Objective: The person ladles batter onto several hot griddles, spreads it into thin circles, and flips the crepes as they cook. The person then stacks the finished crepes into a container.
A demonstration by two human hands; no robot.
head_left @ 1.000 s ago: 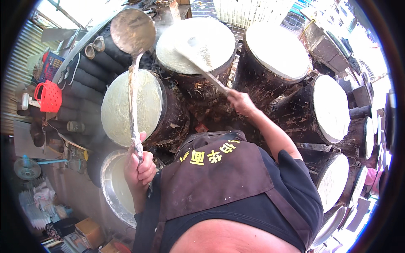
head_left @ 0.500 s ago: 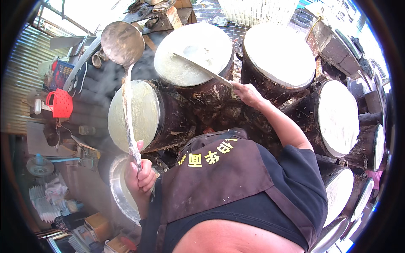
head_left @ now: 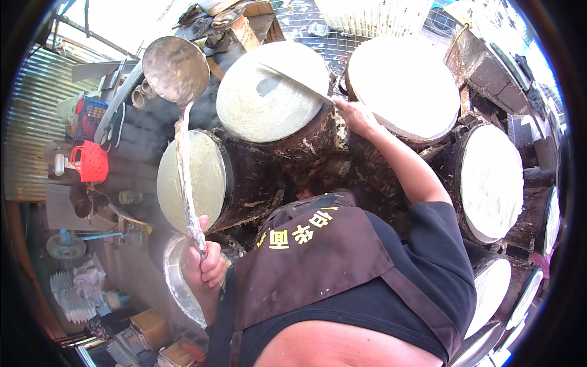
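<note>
My left hand (head_left: 208,269) is closed round the long, batter-streaked handle of a round metal ladle (head_left: 174,70), raised above the left drum's pale, coated top (head_left: 171,183). My right hand (head_left: 358,115) grips a thin, flat scraper (head_left: 301,82), which lies across the upper middle drum top (head_left: 257,116). That top carries white batter with a rounded grey patch near the scraper. Below my left hand, a metal basin (head_left: 179,290) with pale contents is partly hidden by my arm.
Dark drums with white tops curve round to the right, including the upper right one (head_left: 400,79) and middle right one (head_left: 489,183). A red plastic basket (head_left: 92,162), blue crate (head_left: 85,122) and fan (head_left: 64,248) stand at the left. Steam drifts there.
My right hand and scraper have moved up across the middle drum top. The ladle's head has shifted left and down in the picture. The whole view has also shifted slightly.
</note>
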